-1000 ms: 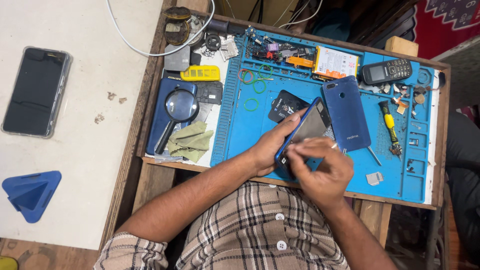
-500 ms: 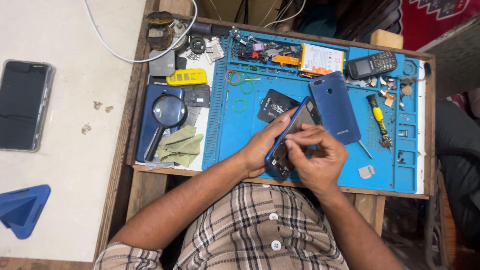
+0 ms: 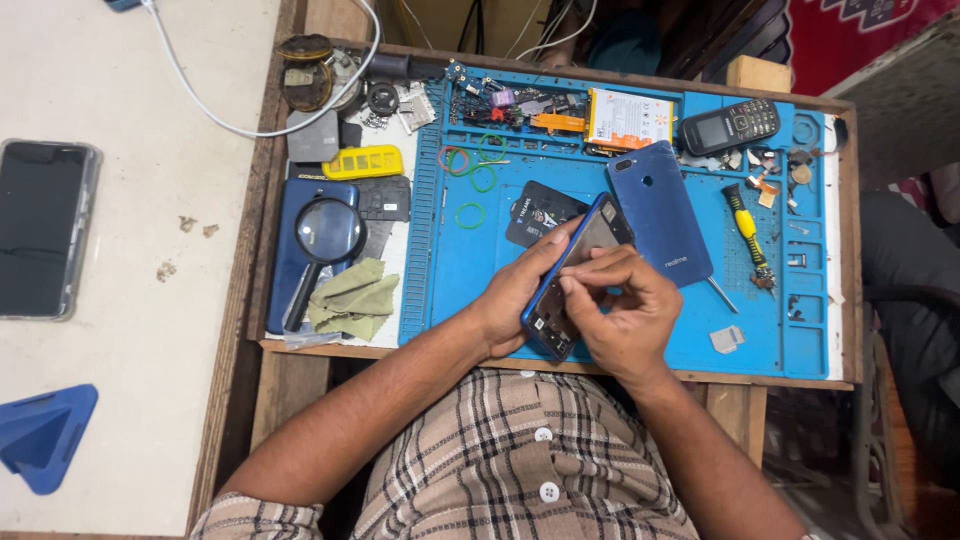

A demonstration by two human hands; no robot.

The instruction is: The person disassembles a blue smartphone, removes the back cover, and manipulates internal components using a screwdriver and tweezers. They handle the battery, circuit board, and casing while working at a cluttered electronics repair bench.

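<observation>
1. Since the earlier frame, both hands stayed on the opened phone; view shifted a little, right fingers curled further onto the phone's inside.
2. Left hand [image 3: 515, 300] wraps the opened phone [image 3: 575, 275] from its left edge, holding it tilted over the blue repair mat [image 3: 450, 270], near the front edge of the wooden bench.
3. Right hand [image 3: 625, 310] lies over the phone's right side, fingertips pressed on its exposed inside; any small tool in the pinch cannot be told.
4. Blue back cover [image 3: 660, 210] lies just beside the phone, upper right, flat on the mat.
5. Black card [image 3: 535, 212] sits behind the phone, partly hidden.
6. Yellow-handled screwdriver [image 3: 745, 235] to the right of the cover.
7. Keypad phone [image 3: 728, 125] and battery [image 3: 628, 118] along the mat's far edge.
8. Magnifying glass [image 3: 322, 240] and green cloth [image 3: 352, 297] left of the mat; dark smartphone [image 3: 42, 228] well apart on the white table.
</observation>
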